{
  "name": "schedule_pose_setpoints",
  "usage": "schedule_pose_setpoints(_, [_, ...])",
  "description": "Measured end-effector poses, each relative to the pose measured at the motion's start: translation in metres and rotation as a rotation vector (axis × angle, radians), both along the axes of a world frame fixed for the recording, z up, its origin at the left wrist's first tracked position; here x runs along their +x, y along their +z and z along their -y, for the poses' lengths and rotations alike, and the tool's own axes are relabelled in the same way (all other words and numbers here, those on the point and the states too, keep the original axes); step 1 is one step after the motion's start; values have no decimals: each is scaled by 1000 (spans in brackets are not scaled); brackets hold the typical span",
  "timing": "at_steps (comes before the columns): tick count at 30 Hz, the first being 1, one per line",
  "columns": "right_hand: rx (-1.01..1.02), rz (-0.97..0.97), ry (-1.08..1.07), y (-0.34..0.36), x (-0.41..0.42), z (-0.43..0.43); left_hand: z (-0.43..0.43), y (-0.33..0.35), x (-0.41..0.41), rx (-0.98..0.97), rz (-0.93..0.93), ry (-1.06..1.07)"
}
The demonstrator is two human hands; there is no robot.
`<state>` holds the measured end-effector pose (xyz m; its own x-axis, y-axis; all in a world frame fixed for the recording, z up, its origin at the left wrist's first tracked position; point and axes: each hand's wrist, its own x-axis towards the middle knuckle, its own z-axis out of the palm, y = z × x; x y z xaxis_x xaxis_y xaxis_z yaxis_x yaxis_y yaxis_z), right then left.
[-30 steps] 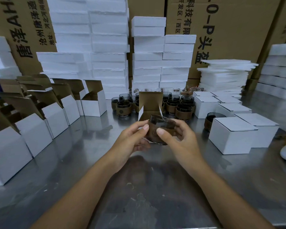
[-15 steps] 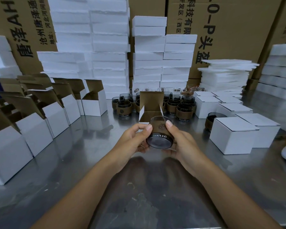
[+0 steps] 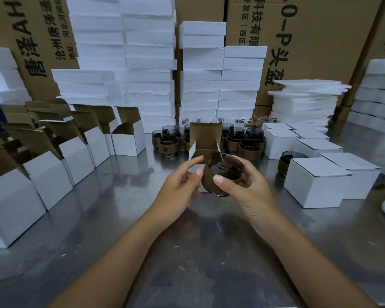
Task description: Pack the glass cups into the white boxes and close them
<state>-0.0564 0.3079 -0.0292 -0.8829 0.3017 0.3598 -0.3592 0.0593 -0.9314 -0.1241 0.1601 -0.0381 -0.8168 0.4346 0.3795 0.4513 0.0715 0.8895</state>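
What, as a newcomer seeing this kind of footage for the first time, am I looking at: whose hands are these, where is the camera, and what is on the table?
There is no machine here. A person works with bare hands, and the single picture comes from a camera worn on their head, looking forward and down. The right hand grips a dark glass cup with a brown sleeve, and the left hand steadies it with its thumb. Just behind them stands an open white box with its lid up. On the metal table are more open boxes at the left, closed boxes at the right, and further cups in the middle. White foam stacks and cardboard cartons stand at the back.
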Motion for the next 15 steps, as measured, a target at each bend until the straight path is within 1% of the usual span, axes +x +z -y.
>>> schedule_pose_setpoints(2, [26,-20,-20,-1,-1,-1,-1,-4,-3,-75,-76,107])
schedule_pose_setpoints(4, [40,-52,-28,-1,-2,-1,-2,-6,-5,-141,-114,190])
schedule_pose_setpoints(9, [25,-85,-32,0,-1,-1,1,-9,-7,-324,-252,337])
schedule_pose_setpoints(12, [34,-111,-28,2,0,-1,2,-9,-7,-358,-373,393])
schedule_pose_setpoints(15, [68,-149,-53,2,0,-1,3,-8,-4,-365,-487,386])
